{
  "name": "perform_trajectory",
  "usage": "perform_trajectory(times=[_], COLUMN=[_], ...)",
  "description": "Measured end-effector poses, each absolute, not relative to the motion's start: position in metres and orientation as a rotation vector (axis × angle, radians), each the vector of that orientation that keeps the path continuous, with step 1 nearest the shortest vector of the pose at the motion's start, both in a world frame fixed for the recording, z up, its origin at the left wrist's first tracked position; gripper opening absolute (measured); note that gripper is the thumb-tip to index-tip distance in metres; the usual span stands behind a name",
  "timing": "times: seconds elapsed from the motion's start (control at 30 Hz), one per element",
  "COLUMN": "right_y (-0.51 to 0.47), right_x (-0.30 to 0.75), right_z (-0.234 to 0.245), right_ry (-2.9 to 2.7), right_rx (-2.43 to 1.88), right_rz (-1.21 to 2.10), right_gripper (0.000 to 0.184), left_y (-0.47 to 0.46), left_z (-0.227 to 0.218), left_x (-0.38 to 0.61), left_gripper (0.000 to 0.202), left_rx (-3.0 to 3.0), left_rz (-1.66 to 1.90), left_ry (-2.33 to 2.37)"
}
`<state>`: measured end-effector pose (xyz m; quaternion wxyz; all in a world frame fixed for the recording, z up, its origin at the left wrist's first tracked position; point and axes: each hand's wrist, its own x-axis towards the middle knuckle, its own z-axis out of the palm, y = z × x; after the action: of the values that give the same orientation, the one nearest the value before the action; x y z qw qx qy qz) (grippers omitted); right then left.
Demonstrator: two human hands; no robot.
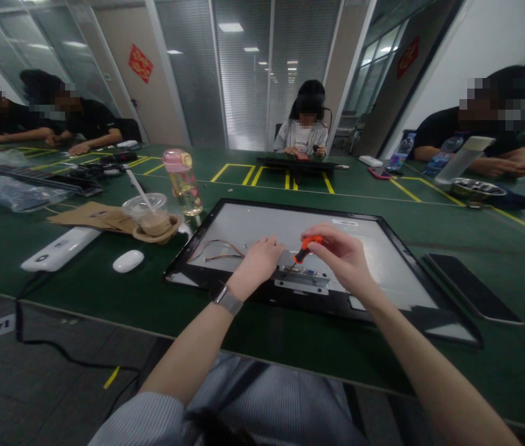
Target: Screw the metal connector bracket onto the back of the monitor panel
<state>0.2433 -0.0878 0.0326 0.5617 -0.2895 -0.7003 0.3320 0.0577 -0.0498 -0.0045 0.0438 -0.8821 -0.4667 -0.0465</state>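
A large flat display panel [374, 263] with a black frame and a pale grey back lies in front of me. My right hand [343, 257] grips an orange and black screwdriver [306, 246], tilted with its tip down at a metal bracket [306, 283] near the panel's front edge. Small connectors sit along that bracket. My left hand [262, 259] lies on the panel just left of the bracket, its fingers stretched out; their undersides are hidden. Thin coloured wires [218, 243] loop across the panel to the left of this hand.
Left of the panel are a white earbud case [128, 261], a white power strip [62, 248], a plastic cup [150, 214] in a cardboard holder and a pink-lidded bottle [183, 183]. A black phone [471, 288] lies at right. Several people sit around the green table [262, 337].
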Motion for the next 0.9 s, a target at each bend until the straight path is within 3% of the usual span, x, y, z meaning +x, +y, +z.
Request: perform_trajectory(times=[0.23, 0.4, 0.77, 0.9], right_y=[-0.083, -0.082, -0.081, -0.081], right_x=[0.244, 0.246, 0.246, 0.248], right_z=[0.028, 0.023, 0.026, 0.024], right_ry=[-1.6, -1.569, -1.58, -1.597], right_rx=[-0.635, -0.625, -0.619, -0.658], right_rz=[0.825, 1.012, 0.953, 1.013], right_gripper=[0.004, 0.022, 0.011, 0.021], left_y=[-0.049, -0.049, -0.05, -0.051], left_z=[-0.003, -0.004, -0.003, -0.001], left_x=[0.059, 0.059, 0.059, 0.059], left_gripper=[0.029, 0.03, 0.029, 0.032], left_rx=[-2.697, -2.696, -2.699, -2.704], left_rz=[-0.1, -0.114, -0.126, -0.111], left_ry=[-1.459, -1.452, -1.446, -1.452])
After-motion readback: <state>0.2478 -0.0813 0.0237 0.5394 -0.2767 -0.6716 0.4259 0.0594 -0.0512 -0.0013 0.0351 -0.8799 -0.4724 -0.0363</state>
